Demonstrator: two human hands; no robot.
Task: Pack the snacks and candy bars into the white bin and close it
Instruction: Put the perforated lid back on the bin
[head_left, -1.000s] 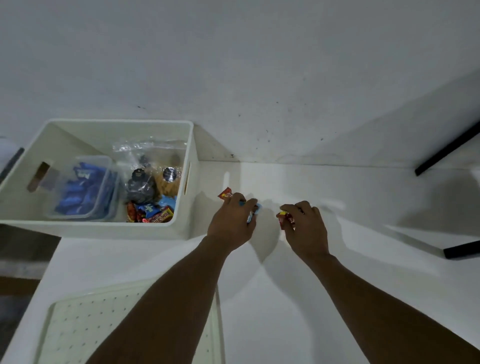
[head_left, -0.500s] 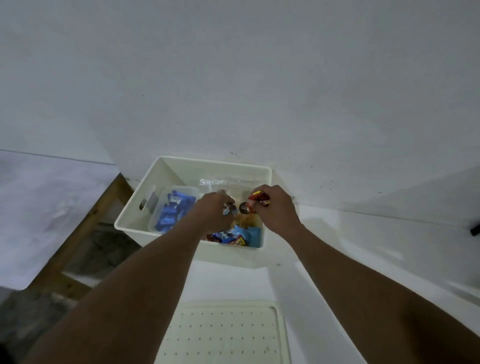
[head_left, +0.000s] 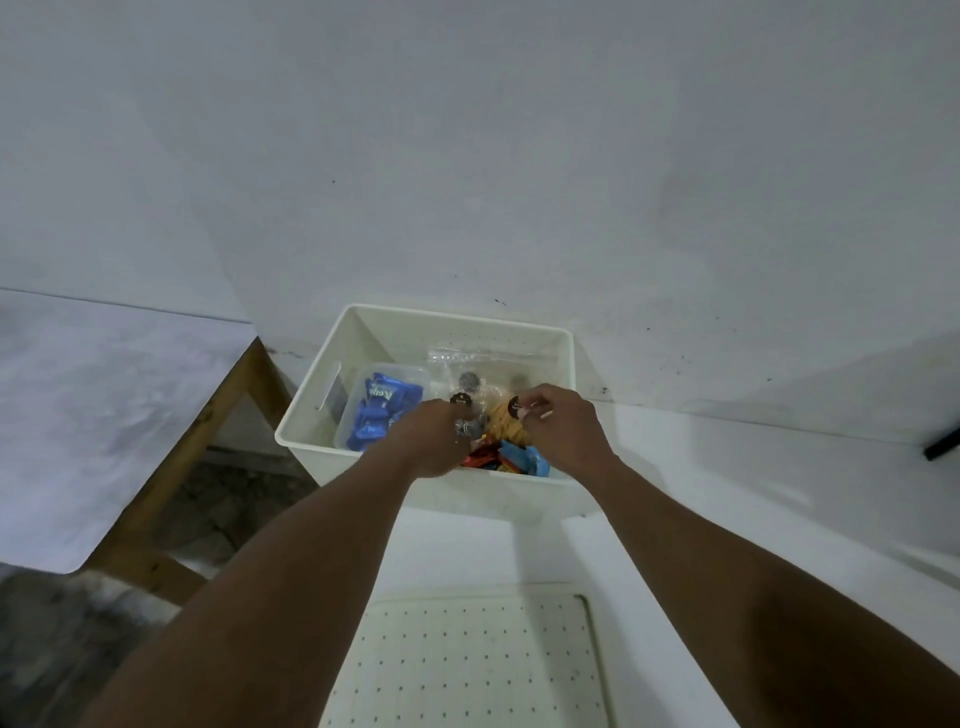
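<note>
Pale and too small to name: that is the scrap your right hand (head_left: 565, 435) pinches between thumb and forefinger, so call it a small pale wrapper (head_left: 530, 413). Your left hand (head_left: 431, 441) shows only its back. Its fingers curl down and away from the camera, so I cannot tell whether it grips anything.

Both hands hang over the white bin (head_left: 470, 493), just inside its near wall, the left about mid-width and the right over the right half. Straight beneath them a loose heap of red and blue candy bars (head_left: 511, 460) lies against that wall. Behind the heap is a clear bag of cookies (head_left: 485, 364), and to its left a clear tub of blue packets (head_left: 382, 410).

The drop is therefore straight down. In my judgement, letting go here lands whatever you hold on the heap, with no further reach.

If these are the last pieces, closing comes next. The perforated lid (head_left: 467, 660) lies flat on the white table (head_left: 727, 493) on your side of the bin, near its front wall and between your forearms. Its far edge runs roughly along the bin's near wall, and its near edge is out of view. You would draw both hands back toward yourself to reach it, and neither hand looks clearly nearer.
</note>
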